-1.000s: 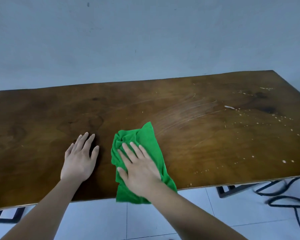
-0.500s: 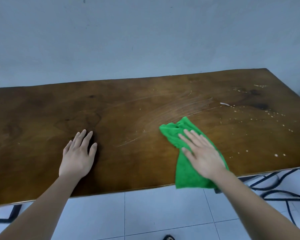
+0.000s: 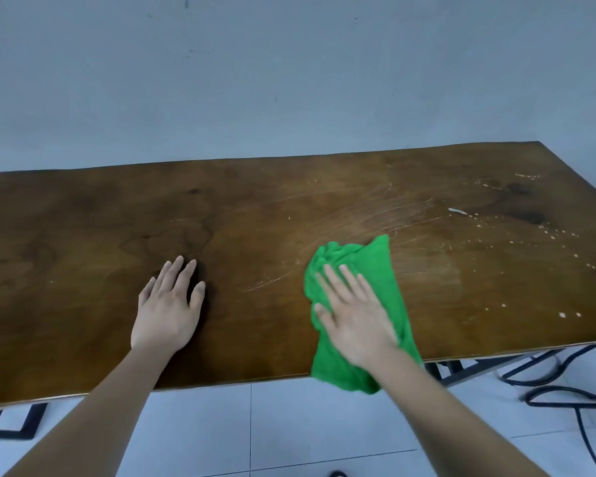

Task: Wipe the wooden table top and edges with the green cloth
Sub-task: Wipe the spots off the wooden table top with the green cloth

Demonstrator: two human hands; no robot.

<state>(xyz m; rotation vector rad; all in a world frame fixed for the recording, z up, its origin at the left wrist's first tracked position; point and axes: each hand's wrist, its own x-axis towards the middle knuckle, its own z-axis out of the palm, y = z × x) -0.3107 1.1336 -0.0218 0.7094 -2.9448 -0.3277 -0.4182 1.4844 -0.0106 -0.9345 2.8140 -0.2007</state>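
The brown wooden table top (image 3: 83, 235) stretches across the view, its near edge running under both my forearms. The green cloth (image 3: 382, 270) lies right of centre, and its lower end hangs over the near edge. My right hand (image 3: 355, 318) presses flat on the cloth with fingers spread, pointing away from me. My left hand (image 3: 169, 311) rests palm-down on bare wood to the left of the cloth, holding nothing. Faint streaks fan out on the wood beyond the cloth.
White specks (image 3: 561, 315) and a small white smear (image 3: 456, 211) dot the right end of the table. A grey wall stands right behind the far edge. Black cables (image 3: 565, 397) and a dark metal frame (image 3: 461, 370) lie on the tiled floor at right.
My right hand slid the cloth to the right along the near part of the table, then came back a little to the left. My left hand stayed planted.
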